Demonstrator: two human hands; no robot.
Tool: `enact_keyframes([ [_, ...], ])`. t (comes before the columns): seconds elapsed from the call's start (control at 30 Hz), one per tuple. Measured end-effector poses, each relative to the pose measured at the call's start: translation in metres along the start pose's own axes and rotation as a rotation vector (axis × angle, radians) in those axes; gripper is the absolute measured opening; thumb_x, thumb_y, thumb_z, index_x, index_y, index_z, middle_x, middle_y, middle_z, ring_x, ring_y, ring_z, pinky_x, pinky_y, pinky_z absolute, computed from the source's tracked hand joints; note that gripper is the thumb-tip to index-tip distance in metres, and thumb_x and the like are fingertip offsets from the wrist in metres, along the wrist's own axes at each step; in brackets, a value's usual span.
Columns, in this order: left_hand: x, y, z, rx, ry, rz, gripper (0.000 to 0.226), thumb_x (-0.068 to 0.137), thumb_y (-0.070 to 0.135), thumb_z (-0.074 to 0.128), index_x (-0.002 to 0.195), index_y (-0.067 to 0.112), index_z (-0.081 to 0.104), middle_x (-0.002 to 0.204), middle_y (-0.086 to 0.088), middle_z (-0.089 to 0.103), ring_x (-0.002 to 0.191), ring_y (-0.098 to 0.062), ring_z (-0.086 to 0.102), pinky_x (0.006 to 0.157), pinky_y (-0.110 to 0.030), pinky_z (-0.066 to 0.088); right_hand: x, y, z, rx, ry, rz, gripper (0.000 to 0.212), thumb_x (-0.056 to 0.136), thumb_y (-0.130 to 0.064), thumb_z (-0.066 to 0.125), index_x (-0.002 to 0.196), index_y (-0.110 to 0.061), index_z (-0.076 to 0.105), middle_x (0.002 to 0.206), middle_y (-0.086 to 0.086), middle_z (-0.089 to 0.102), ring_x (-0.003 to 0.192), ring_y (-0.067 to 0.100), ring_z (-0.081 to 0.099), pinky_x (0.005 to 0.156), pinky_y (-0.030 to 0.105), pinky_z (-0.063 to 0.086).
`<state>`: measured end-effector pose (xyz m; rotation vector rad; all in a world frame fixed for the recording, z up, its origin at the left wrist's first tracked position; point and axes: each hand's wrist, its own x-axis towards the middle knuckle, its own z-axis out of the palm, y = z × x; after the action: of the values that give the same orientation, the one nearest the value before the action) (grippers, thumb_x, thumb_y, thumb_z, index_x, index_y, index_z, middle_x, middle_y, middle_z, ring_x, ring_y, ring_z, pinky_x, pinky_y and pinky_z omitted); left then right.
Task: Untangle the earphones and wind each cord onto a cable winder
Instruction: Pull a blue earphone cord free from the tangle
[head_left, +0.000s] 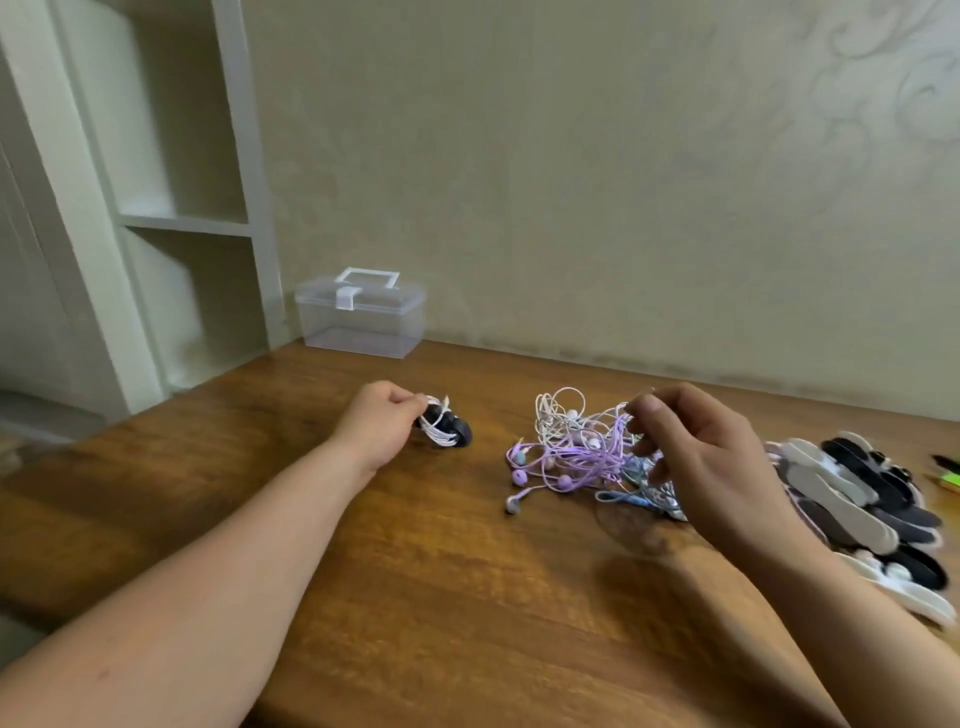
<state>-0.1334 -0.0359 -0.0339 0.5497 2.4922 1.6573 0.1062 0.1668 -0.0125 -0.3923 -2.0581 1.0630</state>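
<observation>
A tangle of earphones (571, 447) with white, purple and blue cords lies on the wooden table (426, 571), right of middle. My left hand (382, 423) grips a black cable winder (449, 428) wrapped in white cord; the winder rests on the table left of the tangle. My right hand (696, 447) hovers over the tangle's right side with curled fingers, its thumb and forefinger close at a cord; whether it pinches the cord I cannot tell. A heap of black and white cable winders (862, 499) lies at the right edge.
A clear plastic box (361, 317) with a white handle and latch stands against the wall at the back left. White shelves (182, 223) rise at the left. A green and black object (945, 475) lies at the far right edge.
</observation>
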Motion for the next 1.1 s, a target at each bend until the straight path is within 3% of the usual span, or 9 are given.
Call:
enact_keyframes([
  [0.13, 0.010, -0.018, 0.010, 0.306, 0.072, 0.022, 0.019, 0.094, 0.047, 0.061, 0.106, 0.034, 0.068, 0.123, 0.003, 0.065, 0.122, -0.026, 0.057, 0.106, -0.050, 0.048, 0.003, 0.006, -0.003, -0.009, 0.061, 0.029, 0.019, 0.105, -0.029, 0.060, 0.094, -0.021, 0.073, 0.084, -0.002, 0.073, 0.077, 0.014, 0.070, 0.068, 0.051, 0.060],
  [0.23, 0.004, -0.008, 0.016, 0.327, 0.171, 0.088, 0.028, 0.101, 0.037, 0.058, 0.126, 0.026, 0.062, 0.135, -0.003, 0.053, 0.130, -0.029, 0.047, 0.111, -0.052, 0.042, 0.007, 0.012, -0.007, -0.002, 0.091, 0.048, 0.019, 0.105, -0.028, 0.059, 0.095, -0.020, 0.073, 0.085, -0.005, 0.074, 0.075, 0.013, 0.070, 0.067, 0.050, 0.060],
  [0.33, -0.011, 0.012, 0.023, 0.226, 0.226, 0.236, 0.025, 0.101, 0.031, 0.058, 0.125, 0.026, 0.060, 0.129, 0.003, 0.052, 0.126, -0.023, 0.049, 0.109, -0.047, 0.044, 0.012, 0.018, -0.008, 0.000, 0.110, 0.050, 0.021, 0.105, -0.030, 0.058, 0.094, -0.020, 0.073, 0.084, -0.006, 0.074, 0.076, 0.016, 0.071, 0.068, 0.051, 0.061],
  [0.5, -0.041, 0.056, 0.067, 0.125, -0.002, 0.478, 0.011, 0.100, 0.024, 0.058, 0.110, 0.024, 0.063, 0.111, 0.010, 0.057, 0.098, -0.007, 0.057, 0.088, -0.027, 0.049, 0.017, 0.028, -0.017, 0.031, 0.149, 0.079, 0.022, 0.106, -0.027, 0.056, 0.095, -0.019, 0.073, 0.084, -0.004, 0.074, 0.073, 0.014, 0.070, 0.067, 0.049, 0.059],
  [0.67, -0.060, 0.081, 0.111, 0.029, -0.258, 0.492, 0.013, 0.102, 0.020, 0.057, 0.106, 0.024, 0.069, 0.097, 0.010, 0.068, 0.086, -0.011, 0.064, 0.076, -0.031, 0.054, 0.021, 0.036, -0.037, 0.024, 0.235, 0.096, 0.021, 0.106, -0.024, 0.054, 0.095, -0.017, 0.070, 0.086, -0.001, 0.073, 0.067, 0.015, 0.065, 0.063, 0.039, 0.052],
  [0.77, -0.065, 0.076, 0.119, 0.005, -0.271, 0.539, 0.016, 0.101, 0.016, 0.057, 0.104, 0.027, 0.068, 0.095, 0.013, 0.067, 0.082, -0.005, 0.061, 0.072, -0.027, 0.051, 0.023, 0.038, -0.056, -0.062, 0.284, 0.071, 0.015, 0.102, -0.016, 0.054, 0.103, -0.021, 0.068, 0.089, -0.002, 0.072, 0.067, 0.015, 0.062, 0.065, 0.034, 0.049],
  [0.9, -0.066, 0.058, 0.104, 0.052, -0.368, 0.612, 0.017, 0.093, 0.012, 0.063, 0.096, 0.029, 0.063, 0.083, 0.011, 0.064, 0.070, -0.010, 0.057, 0.068, -0.035, 0.051, 0.019, 0.024, -0.074, -0.261, 0.037, 0.008, 0.013, 0.098, -0.023, 0.062, 0.094, -0.027, 0.073, 0.079, -0.005, 0.071, 0.062, 0.010, 0.060, 0.057, 0.029, 0.047],
  [1.0, -0.071, 0.053, 0.105, 0.175, -0.487, 0.657, 0.031, 0.089, 0.012, 0.069, 0.114, 0.030, 0.062, 0.098, 0.008, 0.059, 0.076, -0.010, 0.055, 0.078, -0.028, 0.049, 0.011, 0.011, -0.068, -0.515, -0.341, -0.023, 0.035, 0.085, -0.060, 0.076, 0.103, -0.031, 0.073, 0.092, -0.010, 0.066, 0.084, 0.009, 0.063, 0.075, 0.033, 0.051],
  [1.1, -0.071, 0.051, 0.114, 0.306, -0.515, 0.699, 0.053, 0.087, 0.014, 0.067, 0.134, 0.035, 0.055, 0.108, 0.016, 0.050, 0.086, -0.001, 0.053, 0.083, -0.018, 0.045, 0.007, 0.019, -0.046, -0.817, -0.505, -0.091, 0.044, 0.079, -0.062, 0.079, 0.113, -0.037, 0.071, 0.107, -0.008, 0.055, 0.103, 0.013, 0.055, 0.086, 0.035, 0.048],
])
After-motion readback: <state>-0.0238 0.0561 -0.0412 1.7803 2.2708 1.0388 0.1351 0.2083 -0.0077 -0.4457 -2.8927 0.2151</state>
